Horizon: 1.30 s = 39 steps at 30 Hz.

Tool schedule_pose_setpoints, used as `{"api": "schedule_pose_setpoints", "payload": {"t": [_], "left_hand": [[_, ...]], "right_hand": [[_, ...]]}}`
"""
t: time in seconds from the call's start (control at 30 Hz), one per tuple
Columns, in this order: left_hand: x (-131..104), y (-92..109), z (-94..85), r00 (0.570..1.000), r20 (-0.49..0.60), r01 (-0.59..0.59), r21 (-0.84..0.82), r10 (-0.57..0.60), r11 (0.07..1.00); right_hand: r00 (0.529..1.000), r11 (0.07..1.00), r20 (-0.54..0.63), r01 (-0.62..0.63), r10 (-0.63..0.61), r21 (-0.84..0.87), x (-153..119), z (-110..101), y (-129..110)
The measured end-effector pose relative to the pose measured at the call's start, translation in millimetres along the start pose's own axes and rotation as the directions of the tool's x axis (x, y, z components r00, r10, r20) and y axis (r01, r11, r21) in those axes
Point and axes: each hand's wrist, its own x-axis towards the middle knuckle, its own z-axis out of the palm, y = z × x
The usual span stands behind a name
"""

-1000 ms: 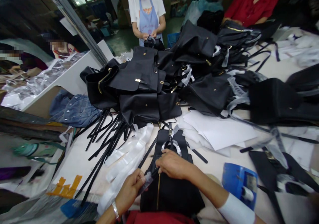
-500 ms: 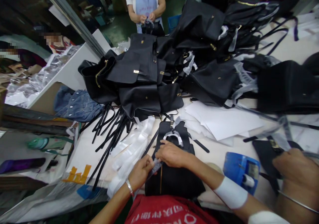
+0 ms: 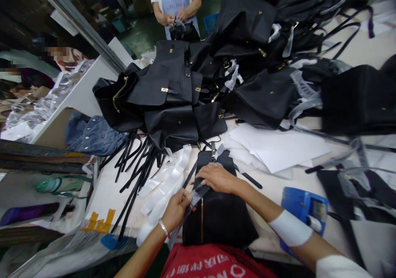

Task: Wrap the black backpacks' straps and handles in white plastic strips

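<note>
Since half a second ago, the right hand (image 3: 216,178) has been shifted up the bag, and the white-wrapped loop handle, then in plain sight, is now mostly covered by it. Across the pale work table (image 3: 102,201), the far half is taken up by a large heap of black leather-look bags (image 3: 176,84) with gold-coloured fittings. White paper sheets (image 3: 278,146) are spread in front of the heap. At the near edge, between the forearms, an upright-shaped black backpack (image 3: 225,220) is laid flat. Loose black straps (image 3: 136,183) and glossy white film strips (image 3: 167,175) are scattered to its left; a blue plastic box-shaped device (image 3: 301,210) is placed to its right. Over the backpack's upper left side, a black strap wrapped in clear film (image 3: 195,195) is pinched between the left hand's (image 3: 177,207) thumb and fingers. The right fingers are bent over the strap's upper part; whether it is gripped by them cannot be told. Below, a thin gold zip (image 3: 202,218) is left visible.
</note>
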Motion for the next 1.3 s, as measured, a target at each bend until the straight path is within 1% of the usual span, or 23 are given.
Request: {"api": "schedule_pose_setpoints", "payload": {"t": [0.07, 0.13, 0.17, 0.23, 0.3, 0.33, 0.4, 0.47, 0.5, 0.57, 0.63, 0.67, 0.73, 0.8, 0.83, 0.9, 1.0, 1.03, 1.1, 1.17, 1.2, 1.3], "left_hand": [[4.3, 0.2, -1.4, 1.0, -0.019, -0.004, -0.013, 0.003, 1.0], [8.9, 1.3, -1.1, 0.999, -0.032, -0.001, 0.0, 0.001, 1.0], [10.9, 2.0, -0.4, 0.999, -0.033, 0.002, 0.011, -0.002, 1.0], [13.4, 2.8, 1.1, 1.0, -0.031, 0.004, 0.031, -0.003, 1.0], [13.7, 3.1, 1.5, 1.0, -0.023, 0.016, 0.042, -0.015, 0.999], [13.4, 3.0, 1.2, 1.0, -0.021, 0.023, 0.044, -0.023, 0.999], [13.2, 2.7, 0.5, 0.999, -0.02, 0.035, 0.048, -0.034, 0.998], [14.6, 2.5, 0.9, 0.999, -0.027, 0.037, 0.054, -0.036, 0.998], [16.1, 2.4, 1.8, 0.999, -0.033, 0.037, 0.059, -0.035, 0.998], [20.1, 2.3, 4.8, 0.998, -0.049, 0.039, 0.067, -0.036, 0.997], [24.3, 2.6, 8.3, 0.997, -0.061, 0.044, 0.072, -0.039, 0.996], [26.0, 2.9, 10.0, 0.997, -0.063, 0.048, 0.075, -0.043, 0.996], [28.9, 3.7, 12.9, 0.997, -0.058, 0.055, 0.077, -0.05, 0.995], [31.7, 4.1, 15.2, 0.997, -0.056, 0.057, 0.077, -0.053, 0.995], [33.4, 3.8, 16.2, 0.997, -0.058, 0.056, 0.083, -0.051, 0.995], [37.7, 2.3, 17.8, 0.997, -0.066, 0.049, 0.117, -0.042, 0.992], [44.7, -1.7, 18.7, 0.998, -0.059, 0.037, 0.189, -0.026, 0.981], [46.7, -3.1, 18.6, 0.998, -0.055, 0.035, 0.205, -0.024, 0.978], [50.1, -4.8, 18.3, 0.998, -0.053, 0.039, 0.228, -0.027, 0.973], [52.7, -4.8, 18.5, 0.998, -0.062, 0.045, 0.254, -0.031, 0.966], [54.0, -4.2, 19.0, 0.997, -0.067, 0.048, 0.272, -0.031, 0.961], [59.2, -0.1, 22.9, 0.997, -0.079, 0.051, 0.334, -0.026, 0.941]], "right_hand": [[0.993, 0.993, -0.036, -0.114, 0.113, -0.01, -2.0, 0.5, 7.2], [0.984, 0.985, -0.047, -0.17, 0.17, 0.005, -3.7, 6.6, 8.7], [0.983, 0.984, -0.056, -0.173, 0.175, 0.03, -4.7, 11.1, 7.2], [0.984, 0.984, -0.091, -0.142, 0.152, 0.105, -7.5, 20.2, 2.7], [0.975, 0.974, -0.16, -0.123, 0.154, 0.189, -11.8, 27.3, -0.2], [0.96, 0.964, -0.207, -0.144, 0.191, 0.223, -14.3, 30.3, -0.4], [0.903, 0.929, -0.291, -0.234, 0.317, 0.286, -19.2, 37.0, 0.3], [0.845, 0.883, -0.32, -0.318, 0.429, 0.345, -22.8, 46.2, -0.4], [0.833, 0.867, -0.316, -0.333, 0.454, 0.37, -24.0, 51.4, -1.8], [0.839, 0.858, -0.305, -0.314, 0.451, 0.407, -25.7, 60.9, -5.6], [0.86, 0.869, -0.308, -0.261, 0.407, 0.421, -27.1, 66.8, -7.9], [0.862, 0.873, -0.319, -0.244, 0.395, 0.422, -27.8, 68.4, -7.8], [0.842, 0.876, -0.352, -0.254, 0.409, 0.41, -28.8, 70.9, -5.5], [0.809, 0.875, -0.384, -0.303, 0.446, 0.377, -29.0, 74.8, -2.8], [0.799, 0.874, -0.39, -0.323, 0.457, 0.362, -29.0, 77.4, -2.1], [0.804, 0.876, -0.383, -0.325, 0.455, 0.357, -29.0, 81.8, -1.7], [0.831, 0.884, -0.373, -0.266, 0.413, 0.385, -30.8, 81.8, -1.0], [0.829, 0.886, -0.381, -0.261, 0.409, 0.384, -31.9, 80.2, -0.3], [0.806, 0.883, -0.402, -0.291, 0.434, 0.369, -34.1, 77.6, 1.2], [0.78, 0.87, -0.412, -0.33, 0.47, 0.367, -35.6, 78.8, 1.9], [0.777, 0.864, -0.408, -0.335, 0.479, 0.376, -36.1, 81.2, 2.2], [0.799, 0.86, -0.38, -0.309, 0.466, 0.406, -37.7, 91.3, 3.9]]}}
